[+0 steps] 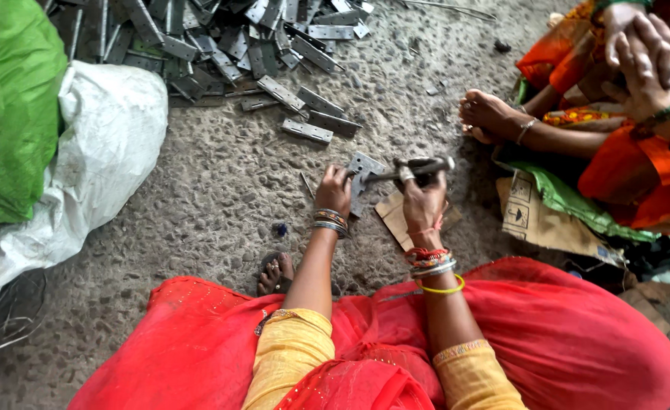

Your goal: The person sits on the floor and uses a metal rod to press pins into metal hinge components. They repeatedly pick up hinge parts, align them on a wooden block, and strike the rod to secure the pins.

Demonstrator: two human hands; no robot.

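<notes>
Grey metal hinge [363,182] on the stone floor is gripped by your left hand [334,191], your right hand [424,199] clenches a hammer [418,167], brown printed cardboard [536,212] lying right, white sack [84,159] far left.

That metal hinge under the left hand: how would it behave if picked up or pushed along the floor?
The hinge looks like flat plate metal, so probably stiff and heavy for its size. Being flat, it should neither roll nor tip, though its leaves may swing at the joint. The concrete floor is rough and pitted, so pushing would likely scrape and snag. The left hand steadies it.
</notes>
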